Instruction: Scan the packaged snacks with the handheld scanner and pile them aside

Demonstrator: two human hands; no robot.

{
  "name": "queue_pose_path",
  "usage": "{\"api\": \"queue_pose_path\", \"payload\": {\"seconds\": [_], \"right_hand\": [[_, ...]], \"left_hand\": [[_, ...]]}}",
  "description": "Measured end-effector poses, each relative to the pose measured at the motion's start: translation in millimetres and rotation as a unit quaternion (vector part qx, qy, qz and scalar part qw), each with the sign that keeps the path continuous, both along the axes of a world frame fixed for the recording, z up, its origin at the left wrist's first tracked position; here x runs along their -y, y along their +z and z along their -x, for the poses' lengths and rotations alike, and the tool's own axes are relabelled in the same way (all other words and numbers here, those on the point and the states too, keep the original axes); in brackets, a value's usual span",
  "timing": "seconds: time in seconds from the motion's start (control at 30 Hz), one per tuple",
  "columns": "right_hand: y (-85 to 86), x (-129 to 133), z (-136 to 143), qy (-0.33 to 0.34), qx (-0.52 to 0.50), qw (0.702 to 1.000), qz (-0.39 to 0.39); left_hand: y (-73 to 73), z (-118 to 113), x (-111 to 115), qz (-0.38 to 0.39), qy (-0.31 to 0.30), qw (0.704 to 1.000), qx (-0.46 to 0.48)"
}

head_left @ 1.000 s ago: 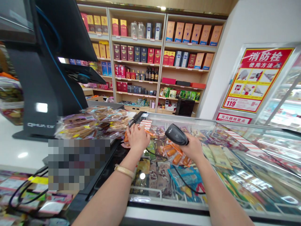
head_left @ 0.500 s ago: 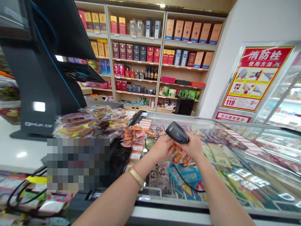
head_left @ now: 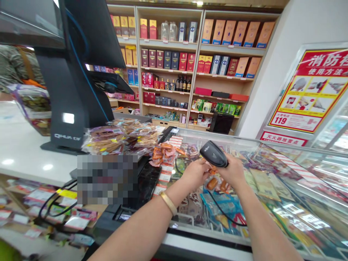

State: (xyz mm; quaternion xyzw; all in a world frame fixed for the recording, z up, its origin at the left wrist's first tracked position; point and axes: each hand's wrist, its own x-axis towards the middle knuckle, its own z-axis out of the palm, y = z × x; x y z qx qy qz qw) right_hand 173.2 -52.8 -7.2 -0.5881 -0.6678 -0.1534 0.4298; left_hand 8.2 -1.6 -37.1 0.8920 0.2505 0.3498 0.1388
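Observation:
My right hand [head_left: 235, 170] is wrapped around a black barcode scanner [head_left: 214, 154], its head tilted toward the left. Just left of it, my left hand [head_left: 196, 173] is closed, fingertips pinching a clear packet of orange-brown sausages [head_left: 217, 184]. The packet hangs below the scanner, partly hidden by both hands. A black cable [head_left: 221, 212] loops down under my right hand. Both hands are above a glass-topped freezer [head_left: 282, 145] holding ice-cream packs. More small orange packets [head_left: 164, 154] lie in a heap on the freezer's left edge.
A black checkout terminal [head_left: 77, 87] stands on the white counter [head_left: 16, 145] at left. Bagged snacks [head_left: 122, 136] are piled beside it. A person's patterned sleeve [head_left: 16, 67] shows behind the terminal. Shelves of boxed bottles [head_left: 168, 59] line the back; a red sign [head_left: 310, 90] hangs right.
The view has turned a little left, so everything sits farther right. The sleeve at far left has come into view. Both hands keep their hold on the scanner and the sausage packet.

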Motion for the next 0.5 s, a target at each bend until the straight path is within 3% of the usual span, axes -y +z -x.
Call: {"api": "queue_pose_path", "payload": {"seconds": [0.13, 0.23, 0.3, 0.4, 0.43, 0.5], "right_hand": [[0.2, 1, 0, -0.015, 0.001, 1.0, -0.011], [0.3, 1, 0, -0.019, -0.007, 1.0, -0.018], [0.4, 1, -1, -0.022, -0.017, 0.999, -0.028], [0.5, 1, -2, -0.023, -0.028, 0.999, -0.033], [0.5, 1, -2, -0.021, -0.029, 0.999, -0.028], [0.5, 1, -1, -0.008, -0.031, 0.999, -0.012]], "left_hand": [[3.9, 1, -1, 0.045, 0.02, 0.997, 0.064], [11.4, 2, -6, 0.129, 0.053, 0.969, 0.205], [16.5, 5, -13, 0.253, 0.064, 0.903, 0.341], [21.2, 11, -24, 0.404, 0.059, 0.769, 0.492], [21.9, 13, -27, 0.425, 0.059, 0.74, 0.518], [22.4, 17, -32, 0.44, 0.061, 0.71, 0.547]]}}
